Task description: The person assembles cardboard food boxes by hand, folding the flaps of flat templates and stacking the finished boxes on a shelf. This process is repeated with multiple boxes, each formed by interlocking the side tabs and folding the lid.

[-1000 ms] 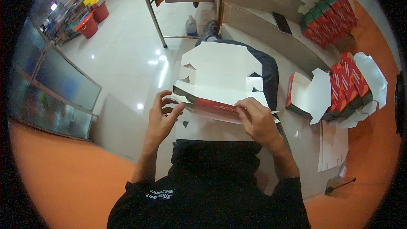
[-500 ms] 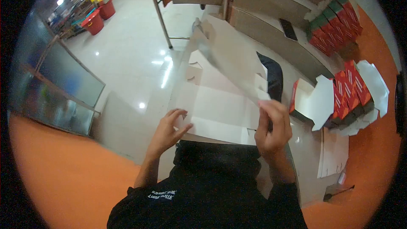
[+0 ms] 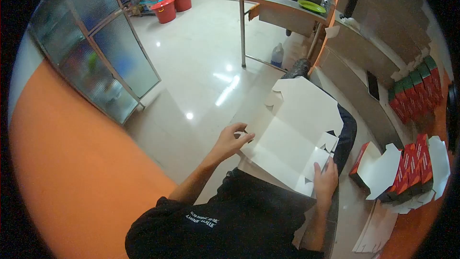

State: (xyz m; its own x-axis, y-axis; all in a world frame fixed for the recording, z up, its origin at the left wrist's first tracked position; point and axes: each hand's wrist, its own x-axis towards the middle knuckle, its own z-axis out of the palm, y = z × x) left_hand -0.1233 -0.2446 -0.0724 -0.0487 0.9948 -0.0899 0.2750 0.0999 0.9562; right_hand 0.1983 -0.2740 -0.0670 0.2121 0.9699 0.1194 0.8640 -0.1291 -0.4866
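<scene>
A flat, unfolded cardboard box blank [image 3: 292, 139], white inner side up, lies across my lap with its notched side flaps showing. At its left edge, my left hand [image 3: 235, 140] has thumb and forefinger around the cardboard. My right hand [image 3: 326, 177] is at the near right corner, its thumb on the white surface and its fingers at the edge. More cardboard shows beneath the near edge of the blank.
Right of my leg stand an open box [image 3: 378, 168] and red boxes [image 3: 409, 168] in a row, with flat sheets [image 3: 376, 228] below. Further up are stacked red-green boxes [image 3: 416, 88], a phone [image 3: 373, 85] and a sink [image 3: 292, 5]. Red buckets [image 3: 165, 10] stand far off.
The partly folded box went out of my hands' grip, and a blank now lies flat, white side up. My right hand has lowered to its corner. The view has swung left.
</scene>
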